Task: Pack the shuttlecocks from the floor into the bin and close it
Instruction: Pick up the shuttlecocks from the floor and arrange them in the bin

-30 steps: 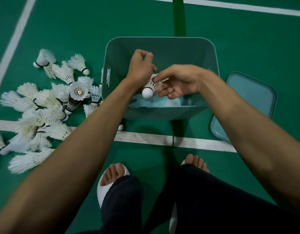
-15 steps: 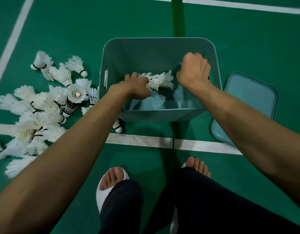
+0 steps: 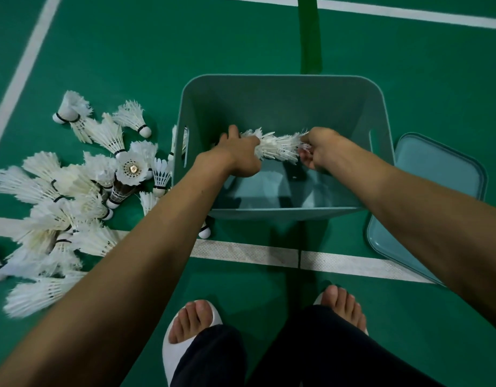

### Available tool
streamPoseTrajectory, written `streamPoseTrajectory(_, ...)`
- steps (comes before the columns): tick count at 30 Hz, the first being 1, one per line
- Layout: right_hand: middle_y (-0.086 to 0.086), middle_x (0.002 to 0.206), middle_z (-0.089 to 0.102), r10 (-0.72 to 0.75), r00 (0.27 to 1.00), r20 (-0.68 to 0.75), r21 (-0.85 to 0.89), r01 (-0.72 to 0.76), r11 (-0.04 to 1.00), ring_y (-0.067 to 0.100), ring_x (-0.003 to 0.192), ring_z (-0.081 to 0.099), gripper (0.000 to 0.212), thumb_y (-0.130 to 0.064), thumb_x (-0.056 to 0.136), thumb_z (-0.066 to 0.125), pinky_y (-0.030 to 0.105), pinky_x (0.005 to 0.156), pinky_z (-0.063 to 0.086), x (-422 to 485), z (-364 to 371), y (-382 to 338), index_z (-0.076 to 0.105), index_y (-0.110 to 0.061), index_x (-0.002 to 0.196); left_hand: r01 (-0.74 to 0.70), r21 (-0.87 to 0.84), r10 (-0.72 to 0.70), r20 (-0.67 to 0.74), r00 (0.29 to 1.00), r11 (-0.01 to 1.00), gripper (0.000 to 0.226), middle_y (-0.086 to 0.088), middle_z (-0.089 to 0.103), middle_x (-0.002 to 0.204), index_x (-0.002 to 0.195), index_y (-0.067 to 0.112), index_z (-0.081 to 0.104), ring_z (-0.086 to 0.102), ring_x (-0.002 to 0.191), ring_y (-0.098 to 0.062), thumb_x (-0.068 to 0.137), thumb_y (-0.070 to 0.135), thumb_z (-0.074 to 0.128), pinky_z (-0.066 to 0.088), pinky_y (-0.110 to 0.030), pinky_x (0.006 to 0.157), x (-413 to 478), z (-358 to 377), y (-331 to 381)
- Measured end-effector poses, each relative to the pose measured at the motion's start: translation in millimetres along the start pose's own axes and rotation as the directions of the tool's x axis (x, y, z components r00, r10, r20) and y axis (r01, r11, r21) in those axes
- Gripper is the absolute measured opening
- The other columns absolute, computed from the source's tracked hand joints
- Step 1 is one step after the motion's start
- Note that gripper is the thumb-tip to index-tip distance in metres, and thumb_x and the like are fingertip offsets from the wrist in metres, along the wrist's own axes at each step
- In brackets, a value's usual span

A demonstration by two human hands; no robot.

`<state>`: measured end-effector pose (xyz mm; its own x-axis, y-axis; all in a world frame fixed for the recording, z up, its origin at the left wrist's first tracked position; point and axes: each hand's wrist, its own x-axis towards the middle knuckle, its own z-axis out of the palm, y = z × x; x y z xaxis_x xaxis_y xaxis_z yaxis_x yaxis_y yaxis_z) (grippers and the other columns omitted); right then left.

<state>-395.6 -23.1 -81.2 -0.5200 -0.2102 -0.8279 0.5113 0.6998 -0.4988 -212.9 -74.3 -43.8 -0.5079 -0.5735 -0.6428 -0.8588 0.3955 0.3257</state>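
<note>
A teal plastic bin (image 3: 283,90) stands open on the green court floor. Inside it, my left hand (image 3: 238,155) and my right hand (image 3: 322,149) hold the two ends of a nested row of white shuttlecocks (image 3: 277,146), lying crosswise above the bin's bottom. The left hand grips the left end; the right hand's fingers close around the feathered right end. A large heap of white feather shuttlecocks (image 3: 62,202) lies on the floor left of the bin. The bin's teal lid (image 3: 436,196) lies flat on the floor to the right.
One loose shuttlecock (image 3: 205,230) lies by the bin's near left corner, on the white court line (image 3: 269,252). My two feet (image 3: 193,322) in white slides stand just in front of the bin. A dark green strip runs away behind the bin.
The hands first held one shuttlecock over the bin, then spread apart. Now both are lower inside the bin, holding a nested row of shuttlecocks by its ends.
</note>
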Motion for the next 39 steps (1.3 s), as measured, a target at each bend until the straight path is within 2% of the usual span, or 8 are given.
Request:
streamPoseTrajectory(4, 0.002, 0.096, 0.067, 0.024, 0.999, -0.036, 0.098, -0.020, 0.995, 0.012, 0.054, 0.054, 0.019, -0.006, 0.101, 0.049, 0.012, 0.033, 0.038, 10, 9, -3, 0.064, -0.014, 0.094, -0.020, -0.029, 0.018, -0.051, 0.999, 0.999, 0.064, -0.018, 0.016, 0.155, 0.152, 0.028, 0.037, 0.019, 0.147, -0.044, 0.090, 0.014, 0.046, 0.024, -0.058, 0.120, 5, 0, -4)
streamPoseTrajectory(8, 0.011, 0.085, 0.064, -0.078, 0.994, -0.070, 0.091, 0.085, 0.992, 0.006, 0.038, 0.056, 0.014, -0.002, 0.100, 0.052, 0.012, 0.035, 0.039, 6, 6, -4, 0.063, -0.008, 0.094, -0.039, -0.020, 0.038, -0.071, 0.997, 0.999, 0.064, -0.021, 0.019, 0.154, 0.152, 0.029, 0.038, 0.024, 0.144, -0.046, 0.090, 0.016, 0.048, 0.027, -0.056, 0.120, 9, 0, -6)
streamPoseTrajectory(12, 0.010, 0.112, 0.073, -0.152, 0.968, -0.201, 0.077, 0.171, 0.982, 0.020, 0.087, 0.071, 0.024, -0.006, 0.089, 0.065, 0.027, 0.059, 0.055, 14, 9, -2, 0.066, -0.003, 0.113, -0.041, 0.002, 0.041, -0.095, 0.995, 0.999, 0.062, -0.021, 0.024, 0.149, 0.150, 0.029, 0.041, 0.030, 0.140, -0.046, 0.090, 0.017, 0.049, 0.032, -0.055, 0.117, 8, 2, -5)
streamPoseTrajectory(20, 0.004, 0.082, 0.063, -0.435, 0.880, -0.189, -0.386, 0.341, 0.857, 0.026, 0.074, 0.066, 0.022, -0.020, 0.094, 0.052, 0.035, 0.067, 0.059, -46, -20, 7, 0.064, -0.004, 0.104, -0.074, -0.042, 0.064, -0.196, 0.979, 0.996, 0.054, -0.018, 0.037, 0.139, 0.144, 0.027, 0.052, 0.045, 0.127, -0.044, 0.090, 0.018, 0.056, 0.039, -0.052, 0.113, -19, -4, -3)
streamPoseTrajectory(26, 0.004, 0.069, 0.052, -0.685, 0.728, -0.019, -0.463, 0.601, 0.652, 0.021, 0.060, 0.046, 0.022, -0.019, 0.091, 0.053, 0.029, 0.058, 0.039, -121, -28, 6, 0.051, -0.014, 0.070, -0.252, -0.081, 0.188, -0.462, 0.867, 0.964, 0.039, -0.015, 0.052, 0.122, 0.127, 0.021, 0.066, 0.056, 0.111, -0.034, 0.089, 0.015, 0.061, 0.048, -0.044, 0.100, -70, -16, -8)
streamPoseTrajectory(30, 0.013, 0.093, 0.076, -0.785, 0.616, 0.067, -0.370, 0.746, 0.554, 0.024, 0.089, 0.070, 0.026, -0.018, 0.095, 0.058, 0.032, 0.079, 0.052, -169, -13, 7, 0.073, 0.003, 0.089, -0.383, -0.084, 0.207, -0.725, 0.657, 0.920, 0.029, -0.008, 0.060, 0.111, 0.113, 0.017, 0.070, 0.055, 0.090, -0.016, 0.088, 0.011, 0.058, 0.048, -0.031, 0.084, -108, -23, -20)
streamPoseTrajectory(36, -0.001, 0.073, 0.074, -0.805, 0.463, 0.371, -0.225, 0.886, 0.406, 0.006, 0.060, 0.061, 0.020, -0.013, 0.089, 0.064, 0.022, 0.058, 0.047, -223, 27, 29, 0.075, -0.013, 0.073, -0.359, -0.308, -0.131, -0.888, 0.441, 0.881, 0.019, 0.003, 0.065, 0.091, 0.092, 0.017, 0.069, 0.055, 0.072, -0.011, 0.089, 0.011, 0.051, 0.043, -0.023, 0.066, -141, -8, -67)
streamPoseTrajectory(39, 0.009, 0.075, 0.072, -0.598, 0.448, 0.664, -0.186, 0.874, 0.448, 0.014, 0.051, 0.051, 0.015, -0.006, 0.090, 0.065, 0.024, 0.043, 0.039, -242, 55, 41, 0.075, -0.003, 0.080, -0.225, -0.449, -0.289, -0.811, 0.510, 0.865, 0.018, 0.002, 0.067, 0.088, 0.093, 0.016, 0.069, 0.056, 0.073, -0.015, 0.086, 0.011, 0.053, 0.042, -0.029, 0.063, -142, 3, -105)
